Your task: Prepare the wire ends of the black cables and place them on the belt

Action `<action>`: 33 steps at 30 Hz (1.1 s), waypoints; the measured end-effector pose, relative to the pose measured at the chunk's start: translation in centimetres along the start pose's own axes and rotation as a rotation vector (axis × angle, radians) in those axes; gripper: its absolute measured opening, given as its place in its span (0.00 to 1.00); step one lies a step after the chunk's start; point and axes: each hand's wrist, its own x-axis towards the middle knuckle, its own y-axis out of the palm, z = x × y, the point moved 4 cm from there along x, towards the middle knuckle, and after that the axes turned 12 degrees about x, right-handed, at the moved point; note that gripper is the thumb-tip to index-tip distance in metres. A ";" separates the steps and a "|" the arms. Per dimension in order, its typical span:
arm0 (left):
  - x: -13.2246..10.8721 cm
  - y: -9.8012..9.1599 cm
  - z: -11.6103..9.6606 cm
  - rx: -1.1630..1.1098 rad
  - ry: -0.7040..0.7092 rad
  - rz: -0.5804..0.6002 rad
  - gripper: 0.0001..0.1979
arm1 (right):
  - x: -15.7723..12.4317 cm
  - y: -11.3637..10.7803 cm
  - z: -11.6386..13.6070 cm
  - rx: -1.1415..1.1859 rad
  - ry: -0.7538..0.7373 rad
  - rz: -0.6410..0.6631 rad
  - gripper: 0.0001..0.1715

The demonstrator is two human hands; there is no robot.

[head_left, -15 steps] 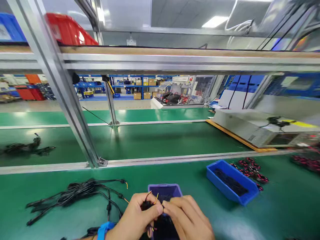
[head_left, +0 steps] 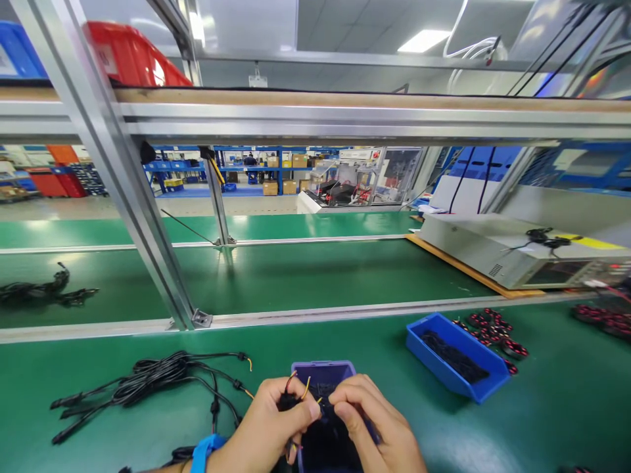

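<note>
Over the purple bin, my left hand is closed around a bundle of black cables. Thin red and yellow wire ends stick up out of its grip, and one short yellow-tipped end shows beside the thumb. My right hand is just to the right, a small gap from the left thumb. Its thumb and index finger are drawn together in a pinch; anything between them is too small to make out. Dark pieces fill the bin below, partly hidden by both hands. A blue band circles my left wrist.
A coil of black cables lies to the left on the green table. At right stands a blue bin of black pieces, beside red-and-black rings. Behind are a metal upright and a grey instrument box.
My right hand has moved slightly right, away from the left thumb, opening a gap between them. The left hand keeps its grip on the cables, nearly still.
</note>
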 end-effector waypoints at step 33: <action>0.1 0.1 -0.4 0.123 0.126 0.049 0.25 | 0.7 0.3 0.2 0.044 0.039 0.079 0.17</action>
